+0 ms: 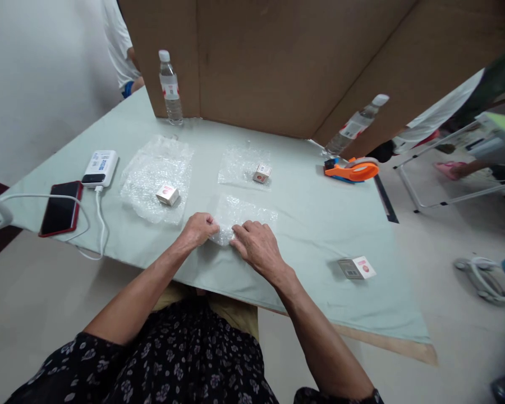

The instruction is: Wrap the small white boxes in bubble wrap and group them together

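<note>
A sheet of bubble wrap (246, 210) lies on the table close to my body, its near edge lifted and folded between my hands. My left hand (200, 229) is closed, pinching the sheet's near left corner between thumb and fingers. On the sheet's right part rests my right hand (258, 245), fingers bent together and thumb gripping the near edge. Whatever lies under that hand is hidden. Farther back, one small white box (167, 194) sits on a larger bubble wrap piece (138, 174), another small box (262, 173) on a separate bubble wrap sheet (231, 166).
At right stand a third small box (357, 268) and an orange tape dispenser (351, 169). Water bottles (171, 90) (356, 126) stand before a cardboard panel (252, 67). A phone (61, 209) and a cabled power bank (101, 168) lie left. People are partly visible beyond the panel.
</note>
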